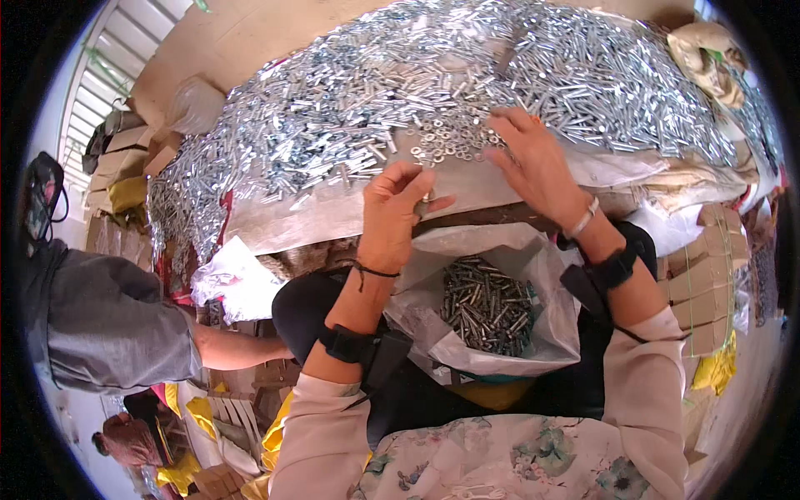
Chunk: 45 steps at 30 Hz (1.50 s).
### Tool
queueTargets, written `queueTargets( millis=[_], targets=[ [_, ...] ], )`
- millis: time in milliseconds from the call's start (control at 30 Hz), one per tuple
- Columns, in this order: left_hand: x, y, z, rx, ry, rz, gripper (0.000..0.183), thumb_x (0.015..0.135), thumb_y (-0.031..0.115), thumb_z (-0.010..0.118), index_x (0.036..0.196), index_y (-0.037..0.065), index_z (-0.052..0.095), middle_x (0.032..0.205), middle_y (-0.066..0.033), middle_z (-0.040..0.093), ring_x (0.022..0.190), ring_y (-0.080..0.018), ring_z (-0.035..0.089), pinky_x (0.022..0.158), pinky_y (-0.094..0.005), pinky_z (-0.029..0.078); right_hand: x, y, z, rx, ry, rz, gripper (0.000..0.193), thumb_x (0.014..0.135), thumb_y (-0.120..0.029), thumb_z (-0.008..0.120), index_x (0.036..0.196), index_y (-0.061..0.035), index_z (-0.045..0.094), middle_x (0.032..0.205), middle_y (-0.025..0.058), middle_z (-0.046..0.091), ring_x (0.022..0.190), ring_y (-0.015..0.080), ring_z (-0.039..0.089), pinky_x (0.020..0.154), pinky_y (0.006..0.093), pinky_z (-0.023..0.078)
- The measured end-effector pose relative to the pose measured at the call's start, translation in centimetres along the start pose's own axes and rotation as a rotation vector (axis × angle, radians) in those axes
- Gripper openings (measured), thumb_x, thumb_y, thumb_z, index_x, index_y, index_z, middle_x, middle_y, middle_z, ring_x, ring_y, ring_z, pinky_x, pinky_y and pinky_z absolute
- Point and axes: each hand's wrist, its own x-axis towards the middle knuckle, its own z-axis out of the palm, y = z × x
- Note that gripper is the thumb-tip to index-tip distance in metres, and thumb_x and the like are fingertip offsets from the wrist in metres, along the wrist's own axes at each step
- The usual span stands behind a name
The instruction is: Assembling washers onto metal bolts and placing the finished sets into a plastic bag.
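My left hand (388,218) is closed, thumb and fingers pinched together in front of the worktable's near edge. A small shiny metal piece (424,203) shows between its fingers; its exact kind is partly hidden. To the right, my right hand (537,167) reaches over a patch of loose flat washers (446,140), its fingers apart with nothing visible in them. Behind both hands spreads a big heap of silvery metal bolts or sleeves (333,108). Below them, between my knees, an opened white sack (554,333) holds many darker expansion bolts (487,304).
A person in grey shorts (117,321) stands at the left, one leg near my knee. Stacked cardboard boxes (700,292) stand at the right. A clear plastic bag (198,107) leans by the heap's left end. White plastic sheeting (237,279) hangs near my left knee.
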Motion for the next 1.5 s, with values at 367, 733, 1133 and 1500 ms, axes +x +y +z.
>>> queueTargets(
  millis=[367,733,1133,1500],
  targets=[
    [-1.2,2.1,-0.2,0.542,-0.419,-0.285,0.012,0.085,0.01,0.064,0.09,0.0,0.061,0.08,-0.0011,0.059,0.068,-0.0095,0.06,0.066,-0.0295,0.058,0.0,5.2,1.7,-0.585,-0.229,0.167,0.006,0.078,-0.007,0.054,0.082,-0.004,0.056,0.086,0.0124,0.058,0.079,0.031,0.062,0.064,0.0413,0.052],
    [4.0,0.1,-5.3,1.424,-0.083,0.59,0.019,0.076,0.006,0.062,0.094,0.0,0.062,0.081,-0.0205,0.062,0.082,-0.0336,0.063,0.065,-0.0431,0.053,-0.2,5.7,2.1,-0.485,-0.062,0.1,0.008,0.069,-0.006,0.056,0.077,-0.0035,0.058,0.078,0.0167,0.057,0.072,0.0354,0.059,0.066,0.0453,0.048],
    [5.5,0.6,-6.0,1.64,0.277,0.349,0.013,0.071,0.002,0.059,0.084,0.001,0.058,0.094,-0.0253,0.056,0.077,-0.0425,0.061,0.067,-0.0494,0.051,1.4,1.6,0.3,-0.037,-0.032,0.175,0.012,0.072,-0.001,0.059,0.08,-0.002,0.05,0.075,0.0163,0.052,0.066,0.0356,0.054,0.059,0.0434,0.044],
    [0.7,-1.2,-1.2,0.07,-0.017,-0.091,0.013,0.086,0.011,0.06,0.093,0.001,0.056,0.081,-0.0032,0.055,0.071,-0.0158,0.06,0.067,-0.033,0.057,0.6,-0.7,1.0,0.949,-0.018,0.403,0.041,0.086,-0.005,0.055,0.126,-0.0042,0.047,0.077,0.0009,0.05,0.069,0.0097,0.052,0.062,0.0244,0.045]
  ],
)
